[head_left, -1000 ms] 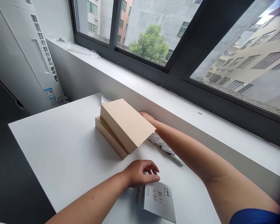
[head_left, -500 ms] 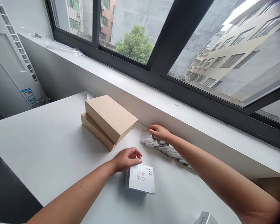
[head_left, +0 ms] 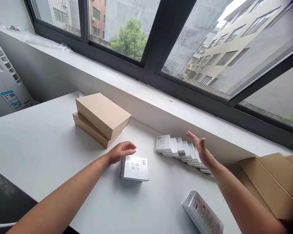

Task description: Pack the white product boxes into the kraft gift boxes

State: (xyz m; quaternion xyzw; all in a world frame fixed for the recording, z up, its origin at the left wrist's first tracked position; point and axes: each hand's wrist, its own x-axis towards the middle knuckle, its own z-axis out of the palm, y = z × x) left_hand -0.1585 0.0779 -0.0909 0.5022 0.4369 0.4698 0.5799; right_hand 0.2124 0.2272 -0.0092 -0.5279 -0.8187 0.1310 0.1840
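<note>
My left hand [head_left: 122, 152] rests at the back left corner of a silver-white box [head_left: 136, 169] with dark and reddish print. Its fingers curl loosely over the table, with a gap between thumb and fingertips and nothing in them. Whether the hand touches the box, I cannot tell. My right hand [head_left: 202, 150] is raised with fingers stretched out, holding nothing. It hangs over the right part of a slanting row of overlapping silver-white boxes [head_left: 164, 144] by the wall. Another silver box [head_left: 205, 213] with printed text lies near the front edge of the view.
Two tan cardboard boxes [head_left: 104, 112] are stacked askew on the white table [head_left: 39, 130]. An open brown carton [head_left: 271, 182] stands at the right. Behind the table runs a white window sill [head_left: 107, 76] with clear plastic wrap [head_left: 46, 42] on it.
My right hand has come off the far left end of the box row and moved right, its fingers opening out. The view has turned right; my left hand stays by its box.
</note>
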